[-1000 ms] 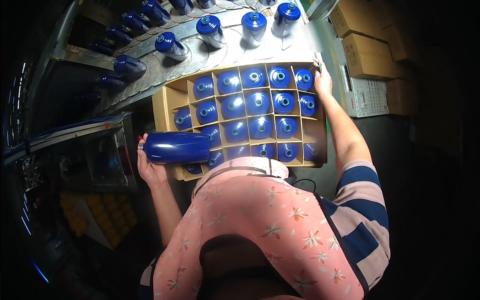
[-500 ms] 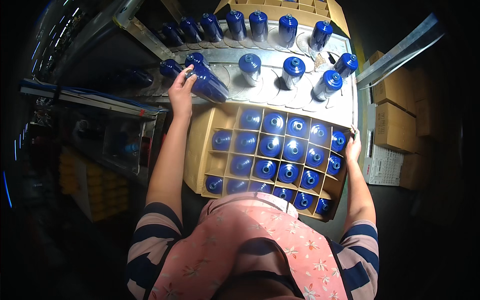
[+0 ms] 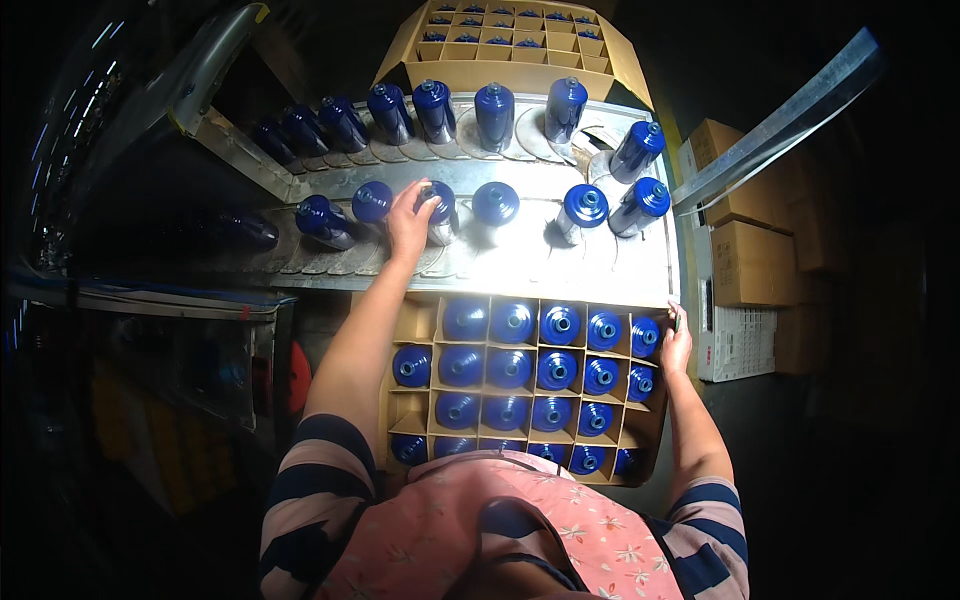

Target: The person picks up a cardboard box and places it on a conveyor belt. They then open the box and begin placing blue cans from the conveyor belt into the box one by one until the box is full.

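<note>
Closest to the body: pink flowered apron [image 3: 500,530], soft cloth, pressed against the near edge of a brown cardboard box [image 3: 415,322]. Split by thin card dividers into square cells, most filled with packed bottles [image 3: 512,368] of glossy deep-blue plastic, round-shouldered, seen from the top; a couple of cells down the left column showing bare card.

At the box's right rim: right hand [image 3: 677,345], laid on the card edge with fingers loosely bent; perhaps something small and dark pinched there, but too small to tell.

Beyond the box, on the pale metal desk [image 3: 520,268], smooth and glaring under the light: left hand [image 3: 410,222], fingers wrapped round the top of one upright blue bottle [image 3: 440,208], standing in a curved row with neighbours just beside it on either side.

Risks, as judged:
- knocking a neighbouring bottle over, with so little room on either side of the grip and light, tall, narrow-based shapes;
- slipping off slick plastic, given a hold high on the neck;
- catching a base on a divider edge and buckling the thin card.

Farther off: second bottle row [image 3: 495,110] along the desk's back edge, then another divided carton [image 3: 510,40], and stacked plain cartons [image 3: 750,250] away to the right.
</note>
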Demonstrator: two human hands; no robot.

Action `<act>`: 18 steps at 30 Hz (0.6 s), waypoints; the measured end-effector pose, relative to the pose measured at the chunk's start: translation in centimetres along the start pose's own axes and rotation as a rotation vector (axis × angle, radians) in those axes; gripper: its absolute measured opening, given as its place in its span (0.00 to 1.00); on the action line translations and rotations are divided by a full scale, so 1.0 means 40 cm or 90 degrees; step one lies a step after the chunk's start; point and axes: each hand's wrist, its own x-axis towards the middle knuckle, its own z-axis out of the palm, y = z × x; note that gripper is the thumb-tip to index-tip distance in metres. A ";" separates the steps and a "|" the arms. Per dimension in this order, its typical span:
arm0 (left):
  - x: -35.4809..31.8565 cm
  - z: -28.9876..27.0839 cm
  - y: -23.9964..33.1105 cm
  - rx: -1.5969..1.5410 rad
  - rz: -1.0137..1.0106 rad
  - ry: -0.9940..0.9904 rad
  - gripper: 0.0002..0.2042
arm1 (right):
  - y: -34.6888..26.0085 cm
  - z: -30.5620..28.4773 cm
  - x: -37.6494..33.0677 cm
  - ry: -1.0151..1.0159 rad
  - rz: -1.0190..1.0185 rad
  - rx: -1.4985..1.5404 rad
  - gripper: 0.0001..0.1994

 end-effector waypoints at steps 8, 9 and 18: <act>-0.068 -0.046 0.145 -0.008 -0.007 0.009 0.19 | -0.012 -0.021 -0.027 0.023 0.008 0.024 0.30; -0.073 -0.060 0.190 -0.247 -0.051 0.036 0.14 | -0.006 -0.023 -0.024 0.029 0.005 0.020 0.30; -0.275 -0.565 0.689 -0.928 0.306 -0.245 0.13 | 0.010 -0.019 -0.006 0.024 -0.004 0.000 0.26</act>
